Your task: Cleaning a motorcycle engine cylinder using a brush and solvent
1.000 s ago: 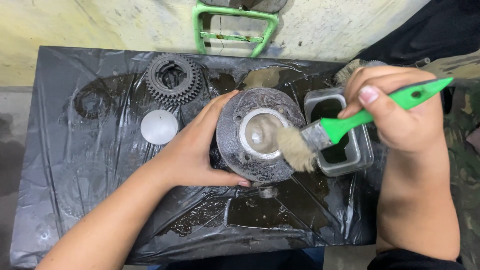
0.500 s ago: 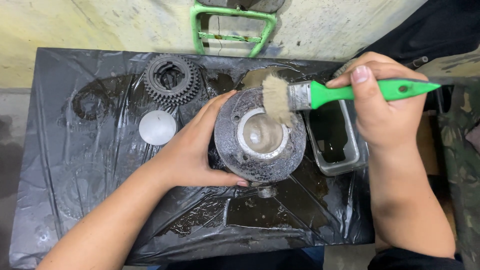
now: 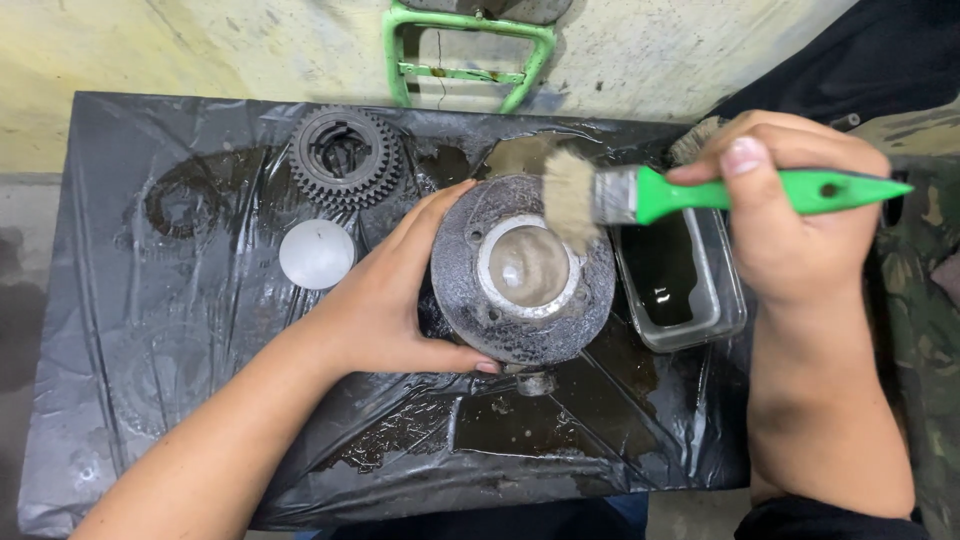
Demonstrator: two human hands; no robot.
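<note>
Work surface: a table covered in black plastic sheeting (image 3: pixel 130 330), which is lying wrinkled and wet, with dark oily liquid pooling near its front edge and a ring-shaped stain showing at the far left. The table is standing against a stained, yellowish wall (image 3: pixel 200 50), and a green metal frame (image 3: pixel 465 50) is leaning there, its top cut off by the picture edge. I am gripping the round grey metal part (image 3: pixel 523 270) near the middle of the sheet with my left hand (image 3: pixel 385 300), fingers and thumb wrapping its left rim. My right hand (image 3: pixel 790 215) is clamping the green-handled brush (image 3: pixel 690 192), thumb on top, fingers curling underneath; its bristles are touching the part's upper right edge. A metal tray of dark liquid (image 3: pixel 680 275) is sitting just right of the part, partly under the brush. A dark stacked gear (image 3: pixel 345 155) and a white round disc (image 3: pixel 317 254) are resting to the left, behind my left hand. The part's underside and lower body are hidden; a small stub is poking out below it, which I cannot identify. Dark fabric at top right is too cropped to make out.
</note>
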